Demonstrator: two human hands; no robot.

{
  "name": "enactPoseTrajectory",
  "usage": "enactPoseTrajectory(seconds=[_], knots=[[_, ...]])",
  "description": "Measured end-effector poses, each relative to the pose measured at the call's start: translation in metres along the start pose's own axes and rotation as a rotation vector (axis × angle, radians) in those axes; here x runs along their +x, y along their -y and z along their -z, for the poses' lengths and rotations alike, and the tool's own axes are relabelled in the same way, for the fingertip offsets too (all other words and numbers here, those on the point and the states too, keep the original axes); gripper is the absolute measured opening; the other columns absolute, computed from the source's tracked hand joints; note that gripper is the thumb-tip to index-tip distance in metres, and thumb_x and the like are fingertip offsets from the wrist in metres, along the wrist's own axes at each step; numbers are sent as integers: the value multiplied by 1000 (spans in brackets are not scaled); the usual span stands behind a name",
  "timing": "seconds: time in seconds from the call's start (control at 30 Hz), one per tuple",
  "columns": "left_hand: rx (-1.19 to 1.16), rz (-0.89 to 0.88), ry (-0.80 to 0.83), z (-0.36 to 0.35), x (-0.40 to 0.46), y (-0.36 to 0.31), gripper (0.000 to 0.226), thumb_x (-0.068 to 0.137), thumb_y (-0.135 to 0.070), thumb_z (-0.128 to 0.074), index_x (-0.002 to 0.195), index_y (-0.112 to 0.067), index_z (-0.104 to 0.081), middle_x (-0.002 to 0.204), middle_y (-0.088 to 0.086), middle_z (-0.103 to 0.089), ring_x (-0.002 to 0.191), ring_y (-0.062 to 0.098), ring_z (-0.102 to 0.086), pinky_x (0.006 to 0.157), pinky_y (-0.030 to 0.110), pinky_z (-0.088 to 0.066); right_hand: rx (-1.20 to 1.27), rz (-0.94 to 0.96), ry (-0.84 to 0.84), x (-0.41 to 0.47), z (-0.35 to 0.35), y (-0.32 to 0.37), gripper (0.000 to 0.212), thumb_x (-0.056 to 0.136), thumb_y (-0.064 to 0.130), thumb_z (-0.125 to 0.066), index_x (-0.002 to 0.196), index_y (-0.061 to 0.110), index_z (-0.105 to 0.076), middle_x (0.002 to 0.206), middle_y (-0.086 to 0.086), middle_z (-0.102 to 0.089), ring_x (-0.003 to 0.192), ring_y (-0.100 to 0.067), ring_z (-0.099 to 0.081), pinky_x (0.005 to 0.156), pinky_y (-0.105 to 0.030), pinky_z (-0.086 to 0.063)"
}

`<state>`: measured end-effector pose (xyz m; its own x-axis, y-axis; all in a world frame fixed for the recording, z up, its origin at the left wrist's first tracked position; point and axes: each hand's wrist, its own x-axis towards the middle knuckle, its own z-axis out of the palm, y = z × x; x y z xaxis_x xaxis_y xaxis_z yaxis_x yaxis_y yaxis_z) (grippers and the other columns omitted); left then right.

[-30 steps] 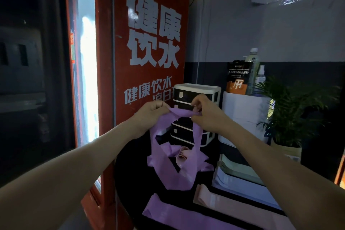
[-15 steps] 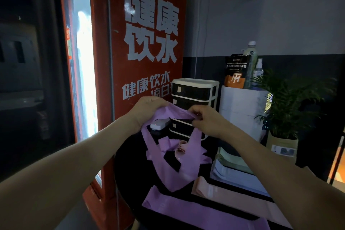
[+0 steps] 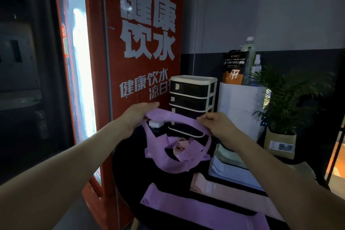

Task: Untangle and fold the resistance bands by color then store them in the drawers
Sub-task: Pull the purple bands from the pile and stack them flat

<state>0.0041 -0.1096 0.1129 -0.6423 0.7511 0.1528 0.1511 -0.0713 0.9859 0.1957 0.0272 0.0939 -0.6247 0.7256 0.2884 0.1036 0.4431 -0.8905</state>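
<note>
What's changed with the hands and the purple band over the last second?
The hands have spread apart, opening the purple band into a wide loop. The left hand has gone from a fist to flatter fingers with the band draped under it; the right hand still pinches its edge. The pink band stays tangled in the lower part. The flat purple band, flat pink band and drawers are unchanged.

Purple band point(image 3: 173, 162), pale pink band point(image 3: 220, 188), black-and-white drawers point(image 3: 192, 95) (red cabinet point(image 3: 141, 43), white lettering).
</note>
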Motion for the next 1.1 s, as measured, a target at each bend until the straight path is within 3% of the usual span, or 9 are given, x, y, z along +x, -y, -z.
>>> enactPoseTrajectory(seconds=[0.17,0.3,0.43,0.57,0.67,0.77,0.87,0.97,1.1], knots=[[386,-42,74,6,1,4,23,85,-7,-59,66,-13,-47,70,3,-45,64,13,-40,55,22,-31,-27,6,27,-2,0,-3,17,90,16,-60,75,12,-67,85,-8,-64,79,-18,-55,74,-32,-47],[502,-61,108,3,1,-2,22,90,-10,-53,70,-16,-46,71,0,-40,65,12,-34,56,23,-27,-97,36,44,-3,-2,-3,14,90,11,-59,90,3,-69,80,2,-63,77,-10,-56,74,-23,-48],[488,-86,151,2,0,-6,17,93,-11,-51,77,-15,-45,77,4,-41,70,14,-36,61,24,-32,-138,33,101,-8,-5,-1,13,91,13,-58,81,12,-67,74,7,-59,68,-2,-50,61,-15,-40],[447,-160,217,-4,-6,-14,8,93,-5,-50,90,-13,-49,82,7,-50,72,15,-45,62,21,-40,-179,46,213,-11,-9,8,13,90,12,-58,85,12,-70,86,-3,-68,80,-11,-61,76,-23,-51],[463,-240,205,-11,-11,-25,11,90,-5,-56,93,-14,-51,85,4,-57,74,13,-51,59,14,-42,-183,127,147,-9,-14,23,15,91,20,-58,99,11,-67,94,-3,-67,83,-8,-59,75,-19,-47],[436,-293,195,-18,-13,-35,20,85,-7,-65,89,-20,-50,82,-1,-61,74,8,-56,61,13,-44,-102,166,80,-3,-20,42,25,89,22,-61,112,11,-62,107,-4,-64,97,-13,-59,86,-24,-48],[425,-373,180,-21,-16,-45,20,82,-9,-68,86,-20,-52,75,-3,-64,67,3,-57,55,8,-44,-47,221,81,0,-22,59,31,88,18,-62,118,8,-59,108,-5,-62,89,-5,-57,70,-9,-46],[439,-451,156,-20,-19,-53,16,82,-10,-68,83,-22,-57,74,-6,-66,69,2,-60,65,13,-46,-42,234,119,-1,-24,67,24,89,14,-61,112,7,-61,98,-1,-63,81,1,-56,59,-1,-44],[437,-514,135,-19,-22,-62,18,82,-9,-67,81,-25,-60,74,-8,-65,72,5,-60,75,23,-51,14,193,159,-8,-28,64,24,85,9,-65,106,0,-63,102,-12,-66,91,-16,-62,81,-21,-52]])
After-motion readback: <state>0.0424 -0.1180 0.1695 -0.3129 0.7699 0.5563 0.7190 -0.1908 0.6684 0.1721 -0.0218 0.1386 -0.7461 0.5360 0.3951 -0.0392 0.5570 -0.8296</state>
